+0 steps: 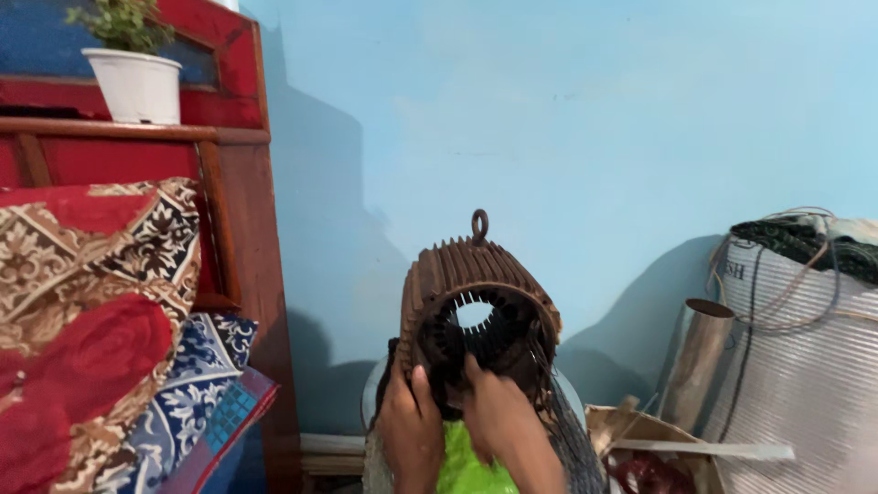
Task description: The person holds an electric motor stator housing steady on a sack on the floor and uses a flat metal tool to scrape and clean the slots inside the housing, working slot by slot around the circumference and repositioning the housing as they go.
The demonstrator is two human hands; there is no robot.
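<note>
- Nearest me, low in the frame at about 6 o'clock, I've got both hands up together. The left hand (pixel 411 430) is curled at the lower rim of the stator (pixel 477 306), fingers hooked on its front edge.
- The right hand (pixel 498 412) sits just beside it, fingers reaching into the dark windings at the mouth of the bore. I read it as gripping there, though I can't tell how firmly.
- Under the wrists there's a bright green cloth (pixel 466 467), partly hidden.
- The stator stands at 12 o'clock from both hands, touching them. It's a rusty finned shell with a lifting eye on top.
- Its long axis runs toward me and away, tipped a bit to 1 o'clock; I can see daylight straight through the bore.
- Both hands are equally near; the right is deeper in the opening.
- Off at 3 o'clock, well apart: a metal tube (pixel 697 361) and a white sack (pixel 805 366) draped with wires.
- At 9 o'clock, patterned cushions (pixel 101 311); farther up at 10 o'clock, a potted plant (pixel 135 69) on a red shelf.
</note>
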